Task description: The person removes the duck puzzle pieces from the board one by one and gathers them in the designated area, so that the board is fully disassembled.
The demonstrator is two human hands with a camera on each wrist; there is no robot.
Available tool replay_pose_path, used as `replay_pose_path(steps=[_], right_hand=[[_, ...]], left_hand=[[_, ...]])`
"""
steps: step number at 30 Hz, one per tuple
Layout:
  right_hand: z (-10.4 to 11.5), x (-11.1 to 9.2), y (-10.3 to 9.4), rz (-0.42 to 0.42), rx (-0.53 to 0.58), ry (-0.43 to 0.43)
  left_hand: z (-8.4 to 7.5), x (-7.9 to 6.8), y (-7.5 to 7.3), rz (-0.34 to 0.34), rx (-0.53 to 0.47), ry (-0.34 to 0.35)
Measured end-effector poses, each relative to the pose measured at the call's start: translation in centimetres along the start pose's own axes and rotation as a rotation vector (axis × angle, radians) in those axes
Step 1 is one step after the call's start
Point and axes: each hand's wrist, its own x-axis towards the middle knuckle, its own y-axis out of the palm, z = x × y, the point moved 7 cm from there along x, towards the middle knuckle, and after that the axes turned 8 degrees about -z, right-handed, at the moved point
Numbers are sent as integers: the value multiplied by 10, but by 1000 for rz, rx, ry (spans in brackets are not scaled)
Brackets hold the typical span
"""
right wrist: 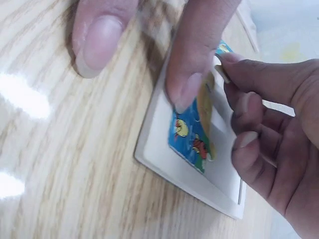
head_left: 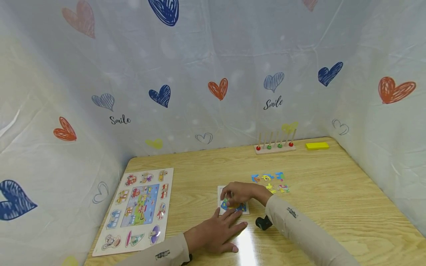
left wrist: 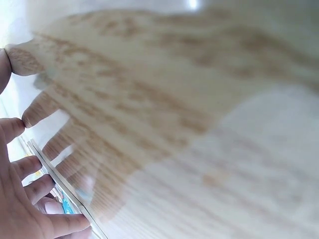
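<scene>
A small white puzzle tray [head_left: 219, 197] lies on the table, partly filled with colourful jigsaw pieces [right wrist: 187, 137]. My left hand [head_left: 219, 232] rests at its near side with fingers spread and fairly straight; in the right wrist view one left fingertip [right wrist: 189, 92] presses on the pieces. Over the tray, my right hand [head_left: 240, 193] pinches a small puzzle piece [right wrist: 223, 73] between thumb and finger, its face mostly hidden. Part of the tray's white floor shows bare beside the fitted pieces. The left wrist view catches the tray's edge [left wrist: 60, 178] beside the left fingers.
Several loose jigsaw pieces [head_left: 267, 177] lie beyond the right forearm. A large vehicle picture board [head_left: 168, 199] lies at the left. Toward the back right stand a peg rack with beads [head_left: 275, 149] and a yellow block [head_left: 317, 146]. A heart-print curtain [head_left: 186, 125] surrounds the table.
</scene>
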Motion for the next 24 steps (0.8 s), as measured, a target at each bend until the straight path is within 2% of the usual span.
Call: replay_pose_path(steps=[7, 12, 19, 24], right_hand=[[0, -3, -7, -16, -32, -23], [0, -9, -13, -43, 50, -14], [2, -19, -26, -102, 165, -67], [-3, -27, -34, -147, 163, -89]], left_hand=[[0, 0, -2, 2, -4, 0], [0, 0, 0, 11, -11, 0], [1, 0, -1, 20, -5, -7], [0, 0, -2, 22, 12, -17]])
